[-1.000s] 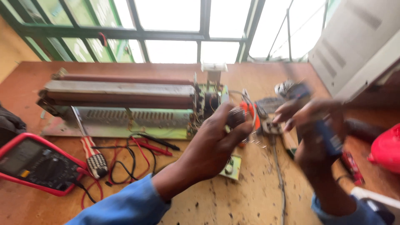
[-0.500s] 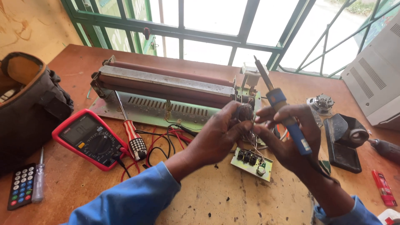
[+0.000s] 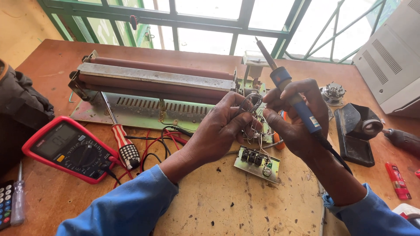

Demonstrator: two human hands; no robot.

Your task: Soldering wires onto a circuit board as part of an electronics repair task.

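Note:
My left hand (image 3: pixel 221 126) pinches a small coil of thin silvery wire (image 3: pixel 252 103) between thumb and fingers, just above the table. My right hand (image 3: pixel 295 120) grips a blue-handled soldering iron (image 3: pixel 288 89) with its tip pointing up and away, and its fingertips also touch the wire. Below both hands lies a small green circuit board (image 3: pixel 257 161) with black components. Both arms wear blue sleeves.
A roller machine (image 3: pixel 153 83) on a metal base lies across the table's back. A red multimeter (image 3: pixel 70 147) with red and black leads and a red-handled screwdriver (image 3: pixel 122 142) sit left. A black bag (image 3: pixel 19 109) is far left; a black stand (image 3: pixel 354 131) and grey casing (image 3: pixel 389 61) right.
The view has steadied and shifted slightly. Both hands have come closer together around the wire coil, and the soldering iron stays upright in my right hand.

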